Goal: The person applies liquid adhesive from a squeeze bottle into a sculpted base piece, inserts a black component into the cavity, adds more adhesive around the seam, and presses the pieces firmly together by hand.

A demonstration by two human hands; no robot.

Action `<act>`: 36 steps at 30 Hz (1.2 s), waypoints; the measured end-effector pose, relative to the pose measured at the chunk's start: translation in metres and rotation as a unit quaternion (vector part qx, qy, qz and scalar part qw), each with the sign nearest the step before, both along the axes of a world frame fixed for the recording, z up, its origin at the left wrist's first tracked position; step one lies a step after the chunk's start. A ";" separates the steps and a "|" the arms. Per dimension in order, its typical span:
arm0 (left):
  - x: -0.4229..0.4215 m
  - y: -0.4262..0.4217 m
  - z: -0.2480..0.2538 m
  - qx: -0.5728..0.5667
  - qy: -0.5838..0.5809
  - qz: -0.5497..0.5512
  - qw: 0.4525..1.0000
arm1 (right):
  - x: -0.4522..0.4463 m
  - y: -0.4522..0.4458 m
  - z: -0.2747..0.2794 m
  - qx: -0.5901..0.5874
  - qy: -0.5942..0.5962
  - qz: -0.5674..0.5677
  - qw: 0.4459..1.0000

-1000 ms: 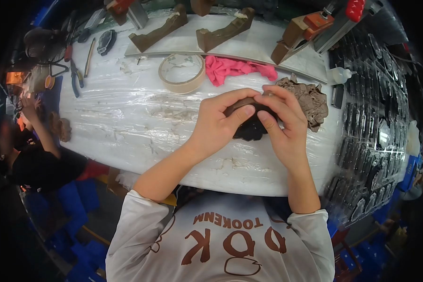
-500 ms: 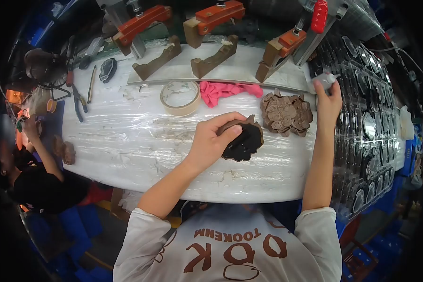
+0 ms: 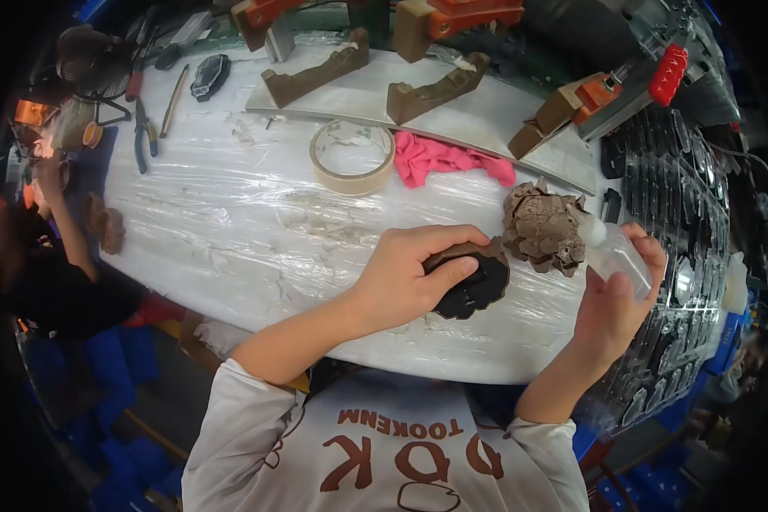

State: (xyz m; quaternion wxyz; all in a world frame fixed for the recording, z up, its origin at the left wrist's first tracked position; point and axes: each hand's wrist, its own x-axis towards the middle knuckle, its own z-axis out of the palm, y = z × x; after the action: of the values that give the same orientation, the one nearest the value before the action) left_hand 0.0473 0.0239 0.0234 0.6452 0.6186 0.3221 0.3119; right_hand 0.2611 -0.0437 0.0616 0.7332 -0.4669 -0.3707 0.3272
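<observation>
My left hand (image 3: 410, 277) is closed around a brown, scallop-edged piece with a black inner face (image 3: 474, 286), thumb lying across the black side. In my right hand (image 3: 619, 294) is a clear squeeze bottle (image 3: 620, 260) with a white cap, tilted so the cap points up and left. Just beyond the cap, a brown, craggy textured piece (image 3: 544, 229) rests on the plastic-wrapped table (image 3: 256, 230). The bottle's tip overlaps the edge of that craggy piece in view; whether they touch, I cannot tell.
A tape roll (image 3: 352, 156) and pink cloth (image 3: 448, 160) lie mid-table. Behind them, brown cradles (image 3: 439, 85) sit on a metal plate under orange clamps (image 3: 474, 15). Pliers (image 3: 145, 136) lie left. Clear trays (image 3: 683, 282) are stacked right. A co-worker's arm (image 3: 72, 222) is far left.
My right hand has brought the bottle down from the table's far right, tipping it toward the left. My left hand with the black-faced piece sits further right and slightly lower; the view has shifted too.
</observation>
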 end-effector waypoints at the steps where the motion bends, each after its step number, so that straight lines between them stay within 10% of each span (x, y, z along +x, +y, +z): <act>1: 0.000 0.000 0.001 -0.004 0.000 0.002 1.000 | -0.002 0.004 -0.001 0.036 0.005 0.034 0.999; 8: 0.002 -0.003 0.002 0.071 0.025 0.002 0.997 | -0.028 0.010 -0.023 0.132 0.243 0.052 0.960; 10: 0.003 -0.004 0.002 0.074 0.026 -0.006 0.997 | -0.040 0.016 -0.025 0.078 0.186 -0.138 0.970; 12: 0.003 -0.006 0.002 0.105 0.015 -0.003 0.994 | -0.038 0.013 -0.031 0.131 0.145 -0.005 0.981; 36: 0.004 -0.009 0.000 0.130 -0.006 -0.003 0.991 | -0.058 0.012 -0.032 0.092 0.031 -0.060 0.993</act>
State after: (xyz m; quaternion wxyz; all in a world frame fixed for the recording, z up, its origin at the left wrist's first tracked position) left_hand 0.0510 0.0150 0.0234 0.5619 0.6965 0.2730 0.3530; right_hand 0.2026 -0.0313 0.0299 0.8025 -0.4085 -0.3475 0.2616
